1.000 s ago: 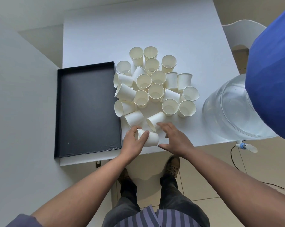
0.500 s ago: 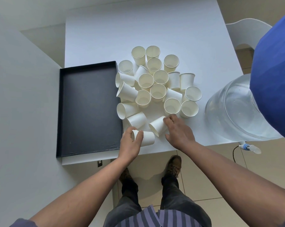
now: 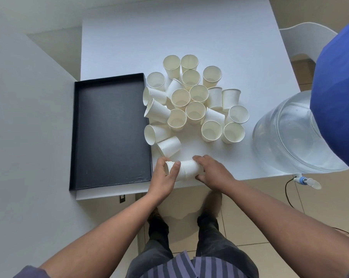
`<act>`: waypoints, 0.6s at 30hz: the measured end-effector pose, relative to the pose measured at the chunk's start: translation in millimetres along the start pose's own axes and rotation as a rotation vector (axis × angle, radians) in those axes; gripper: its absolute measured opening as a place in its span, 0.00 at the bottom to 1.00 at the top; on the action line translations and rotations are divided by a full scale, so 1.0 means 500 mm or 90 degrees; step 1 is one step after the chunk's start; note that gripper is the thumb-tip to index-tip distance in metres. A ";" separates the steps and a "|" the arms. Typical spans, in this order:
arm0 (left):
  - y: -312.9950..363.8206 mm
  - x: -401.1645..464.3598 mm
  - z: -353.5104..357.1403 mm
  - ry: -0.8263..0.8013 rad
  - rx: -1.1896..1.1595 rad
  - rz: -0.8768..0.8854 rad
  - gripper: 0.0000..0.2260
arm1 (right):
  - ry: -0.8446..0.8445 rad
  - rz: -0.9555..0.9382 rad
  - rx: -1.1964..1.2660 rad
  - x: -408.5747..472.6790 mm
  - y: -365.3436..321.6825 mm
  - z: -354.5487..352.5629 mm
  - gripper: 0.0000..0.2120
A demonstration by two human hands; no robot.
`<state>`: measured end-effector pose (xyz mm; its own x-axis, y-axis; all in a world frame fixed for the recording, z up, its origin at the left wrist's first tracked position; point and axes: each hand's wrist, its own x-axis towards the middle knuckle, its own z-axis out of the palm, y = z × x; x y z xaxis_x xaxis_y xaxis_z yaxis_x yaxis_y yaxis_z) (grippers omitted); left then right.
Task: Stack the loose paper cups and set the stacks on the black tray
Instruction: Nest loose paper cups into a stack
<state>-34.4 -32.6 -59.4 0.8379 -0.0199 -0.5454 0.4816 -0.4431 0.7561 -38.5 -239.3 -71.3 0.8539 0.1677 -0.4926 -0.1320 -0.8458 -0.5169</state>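
Observation:
A pile of several loose white paper cups [image 3: 193,101] covers the middle of the white table [image 3: 169,31], some upright and some on their sides. The black tray [image 3: 109,129] lies to their left with nothing in it. At the table's near edge my left hand [image 3: 163,177] grips a short sideways stack of cups [image 3: 169,167]. My right hand [image 3: 211,171] holds another cup [image 3: 189,169] by its base, its mouth over the bottom end of that stack.
A large clear water jug [image 3: 286,133] with a blue top [image 3: 338,93] stands at the table's right corner, close to my right arm. A white chair [image 3: 302,37] is behind it. A cable [image 3: 288,189] runs across the tiled floor.
My right hand picked up the cup that lay on its side near the pile and brought it left onto the stack in my left hand.

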 end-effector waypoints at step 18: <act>-0.007 0.005 -0.034 -0.051 -0.119 -0.044 0.39 | -0.042 0.019 0.169 0.060 -0.055 -0.041 0.38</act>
<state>-29.7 -16.1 -57.3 0.7822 -0.0694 -0.6191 0.5824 -0.2715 0.7662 0.8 -221.3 -57.6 0.8140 0.1855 -0.5505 -0.2914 -0.6895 -0.6631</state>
